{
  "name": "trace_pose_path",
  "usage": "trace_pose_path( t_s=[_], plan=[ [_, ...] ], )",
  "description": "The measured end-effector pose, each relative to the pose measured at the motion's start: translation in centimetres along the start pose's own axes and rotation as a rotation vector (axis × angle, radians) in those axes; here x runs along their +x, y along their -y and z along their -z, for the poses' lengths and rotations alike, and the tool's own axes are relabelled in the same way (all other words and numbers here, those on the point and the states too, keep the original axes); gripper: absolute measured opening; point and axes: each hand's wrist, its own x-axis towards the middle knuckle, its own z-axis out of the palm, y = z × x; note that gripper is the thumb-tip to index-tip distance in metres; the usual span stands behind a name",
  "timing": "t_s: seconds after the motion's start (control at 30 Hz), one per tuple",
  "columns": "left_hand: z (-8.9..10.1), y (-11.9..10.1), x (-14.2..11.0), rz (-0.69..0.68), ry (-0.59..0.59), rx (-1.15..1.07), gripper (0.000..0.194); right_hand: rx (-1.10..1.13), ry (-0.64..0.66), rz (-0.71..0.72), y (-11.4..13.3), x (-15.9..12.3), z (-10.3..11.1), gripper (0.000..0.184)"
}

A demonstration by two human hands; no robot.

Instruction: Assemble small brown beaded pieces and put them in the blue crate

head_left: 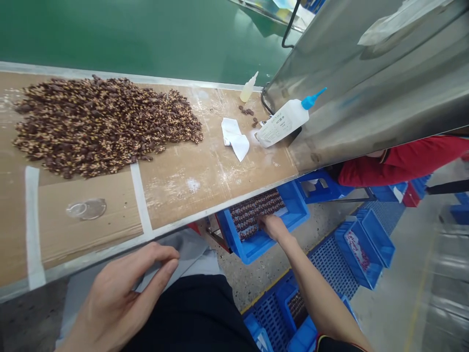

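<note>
My left hand [124,288] rests at the near edge of the cardboard-covered workbench [183,181], its fingers curled loosely with nothing visible in them. My right hand [273,227] reaches down under the bench into a blue bin [293,215] that holds rows of small brown parts [252,212]; its fingers press onto the parts and are mostly hidden. A large heap of small brown and tan parts [102,124] lies on the bench at the left.
A white squeeze bottle with a blue nozzle [286,122] lies by a metal housing [366,83]. A small glue bottle [249,88], a white paper scrap [234,139] and a clear disc [86,209] are on the bench. More blue bins [362,249] stand on the floor. A person's red sleeve [399,161] shows at right.
</note>
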Motion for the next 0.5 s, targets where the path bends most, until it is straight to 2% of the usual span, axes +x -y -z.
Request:
trace_pose_path(
  t_s=[0.33,0.5],
  plan=[
    [-0.3,0.2,-0.3,0.021,0.013,-0.024,0.009,0.025,0.040,0.009,0.0,-0.2,-0.3,0.034],
    [0.0,-0.3,-0.1,-0.003,0.009,-0.047,0.008,0.087,0.003,-0.034,1.5,-1.2,0.8,0.022]
  ],
)
